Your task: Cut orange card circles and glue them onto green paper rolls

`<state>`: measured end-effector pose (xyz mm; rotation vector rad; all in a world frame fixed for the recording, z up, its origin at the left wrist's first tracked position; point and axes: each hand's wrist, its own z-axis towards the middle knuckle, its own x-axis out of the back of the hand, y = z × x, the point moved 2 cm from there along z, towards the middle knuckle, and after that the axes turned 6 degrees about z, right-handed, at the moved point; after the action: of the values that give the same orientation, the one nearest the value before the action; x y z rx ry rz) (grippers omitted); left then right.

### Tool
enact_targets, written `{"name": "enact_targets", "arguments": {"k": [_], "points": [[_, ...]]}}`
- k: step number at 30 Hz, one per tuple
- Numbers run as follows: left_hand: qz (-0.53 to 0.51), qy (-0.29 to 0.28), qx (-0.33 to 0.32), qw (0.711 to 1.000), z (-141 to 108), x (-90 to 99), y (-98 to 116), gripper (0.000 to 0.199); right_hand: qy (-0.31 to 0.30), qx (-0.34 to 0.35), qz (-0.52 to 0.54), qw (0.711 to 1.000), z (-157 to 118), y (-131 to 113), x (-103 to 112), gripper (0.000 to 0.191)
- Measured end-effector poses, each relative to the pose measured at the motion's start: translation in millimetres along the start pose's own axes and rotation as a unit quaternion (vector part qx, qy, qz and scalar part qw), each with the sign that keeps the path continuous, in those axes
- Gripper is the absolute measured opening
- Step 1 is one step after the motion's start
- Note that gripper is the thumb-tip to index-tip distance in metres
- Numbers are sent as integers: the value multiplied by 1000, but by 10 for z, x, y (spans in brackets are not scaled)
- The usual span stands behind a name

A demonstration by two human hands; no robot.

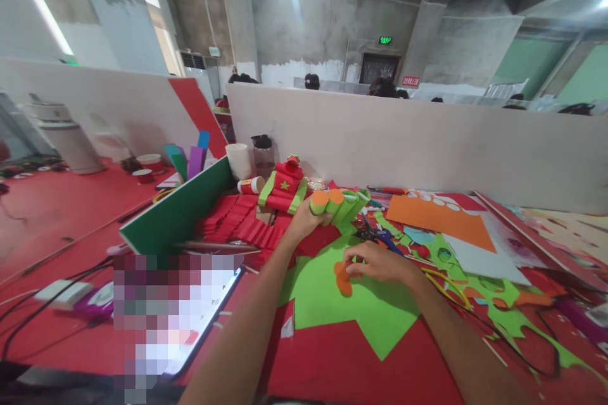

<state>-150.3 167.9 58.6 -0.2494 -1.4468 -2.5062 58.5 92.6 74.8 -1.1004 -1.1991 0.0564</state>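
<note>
My left hand grips a green rolled-paper piece, its fingers wrapped round the left end. Two orange discs show on the ends of its rolls. Lower and to the right, my right hand pinches at a small stack of orange paper discs. Those discs lie on a green zigzag-edged sheet, which rests on red paper.
Behind my left hand stands a red and green paper figure beside folded red strips. Orange card, green scraps and a blue-handled tool lie right. A screen is lower left; a green board stands behind it.
</note>
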Motion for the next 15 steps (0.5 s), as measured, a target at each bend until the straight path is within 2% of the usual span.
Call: {"name": "enact_targets", "arguments": {"k": [9, 15], "points": [[-1, -11, 13, 1000, 2, 1, 11, 39, 72, 135, 90, 984, -143, -9, 235, 14], [-17, -15, 15, 1000, -13, 5, 34, 36, 119, 160, 98, 975, -183, -7, 272, 20]]}}
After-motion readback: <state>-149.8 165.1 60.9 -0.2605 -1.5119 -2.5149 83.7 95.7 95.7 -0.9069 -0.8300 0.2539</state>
